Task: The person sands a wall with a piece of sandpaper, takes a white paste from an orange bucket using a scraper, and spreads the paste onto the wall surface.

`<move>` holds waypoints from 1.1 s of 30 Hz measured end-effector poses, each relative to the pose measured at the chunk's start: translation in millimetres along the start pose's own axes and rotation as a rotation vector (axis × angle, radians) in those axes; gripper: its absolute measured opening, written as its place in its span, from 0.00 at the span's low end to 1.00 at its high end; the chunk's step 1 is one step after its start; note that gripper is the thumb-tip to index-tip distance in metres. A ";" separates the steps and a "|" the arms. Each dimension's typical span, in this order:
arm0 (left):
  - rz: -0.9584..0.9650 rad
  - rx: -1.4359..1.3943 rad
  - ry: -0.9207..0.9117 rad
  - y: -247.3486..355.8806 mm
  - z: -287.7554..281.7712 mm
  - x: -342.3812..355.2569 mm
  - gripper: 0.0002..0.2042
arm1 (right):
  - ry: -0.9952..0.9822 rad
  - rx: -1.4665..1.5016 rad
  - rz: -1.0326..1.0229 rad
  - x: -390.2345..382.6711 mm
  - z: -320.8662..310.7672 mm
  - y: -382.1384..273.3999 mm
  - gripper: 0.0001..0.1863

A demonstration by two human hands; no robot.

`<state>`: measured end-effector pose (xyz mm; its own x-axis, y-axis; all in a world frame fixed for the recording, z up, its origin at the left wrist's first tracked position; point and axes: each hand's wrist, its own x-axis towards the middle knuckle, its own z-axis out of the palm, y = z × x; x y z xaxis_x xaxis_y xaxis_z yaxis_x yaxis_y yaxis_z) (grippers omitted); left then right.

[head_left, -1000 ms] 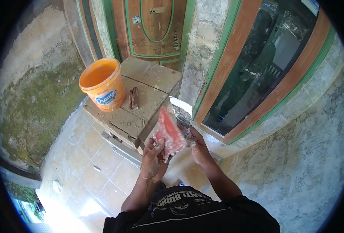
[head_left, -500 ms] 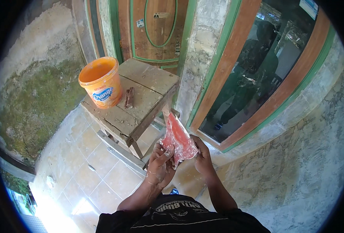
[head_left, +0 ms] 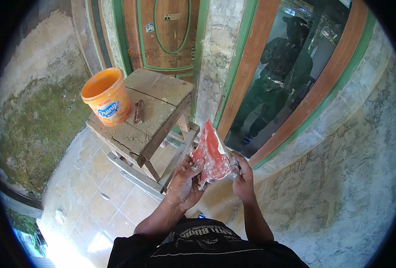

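Observation:
A roughly triangular red sheet [head_left: 213, 149], smeared with white paste and pale along its right edge, points up and away in front of me. My left hand [head_left: 184, 181] grips its lower left side, thumb on top and the other fingers underneath. At its lower right edge is my right hand [head_left: 243, 178], fingers curled. A small dark-edged piece shows between that hand and the sheet, but I cannot make out what it is. White residue coats the fingers of my left hand.
A worn wooden bench [head_left: 162, 96] stands ahead to the left, carrying an orange bucket [head_left: 113, 105] and a small reddish-brown block [head_left: 138, 111]. A wood-framed window [head_left: 283, 76] and rough grey wall [head_left: 336, 192] run along the right. Light floor tiles [head_left: 102, 178] lie below.
The red sheet has moved slightly up and right with both hands, and its face is turned a little. My view has shifted, so the bench and bucket sit further left.

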<state>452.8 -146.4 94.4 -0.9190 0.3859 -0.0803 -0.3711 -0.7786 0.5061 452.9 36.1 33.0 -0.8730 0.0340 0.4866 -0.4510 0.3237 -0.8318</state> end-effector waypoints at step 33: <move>-0.244 0.078 -0.031 -69.6 35.2 -23.8 0.20 | 0.214 -0.302 -0.136 -78.0 -21.6 77.0 0.21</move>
<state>505.2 -84.0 91.4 -0.7988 0.5733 -0.1823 -0.5686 -0.6205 0.5401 490.3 78.8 -63.2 -0.7360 0.1572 0.6584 -0.4575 0.6014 -0.6550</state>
